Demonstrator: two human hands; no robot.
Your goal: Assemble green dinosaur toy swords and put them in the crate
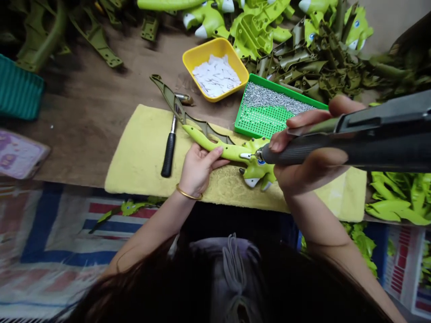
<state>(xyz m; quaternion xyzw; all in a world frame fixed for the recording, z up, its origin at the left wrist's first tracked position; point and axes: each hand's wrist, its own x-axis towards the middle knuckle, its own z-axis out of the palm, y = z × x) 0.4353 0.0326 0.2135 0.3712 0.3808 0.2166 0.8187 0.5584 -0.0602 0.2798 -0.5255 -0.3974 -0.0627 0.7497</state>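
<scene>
My left hand (pixel 198 168) grips the long green neck or tail of a plastic toy dinosaur (pixel 225 150), thumb on top and fingers beneath. The toy lies on a yellow towel (pixel 131 152), with an olive-green framed part stretching out to its upper left. My right hand (pixel 303 166) is wrapped round a dark electric screwdriver (pixel 310 148), held nearly level. Its tip meets the toy near a small white piece, close to the head with the blue eye. A hammer (pixel 170 148) with a black handle rests on the towel, left of the toy.
Behind the towel stand a yellow bowl (pixel 186 58) of white pieces and a green tray (pixel 266 123) of small screws. Green and olive plastic parts (pixel 303 67) are heaped at the back right. A teal basket (pixel 20 89) and a phone-like purple object (pixel 20 152) sit far left.
</scene>
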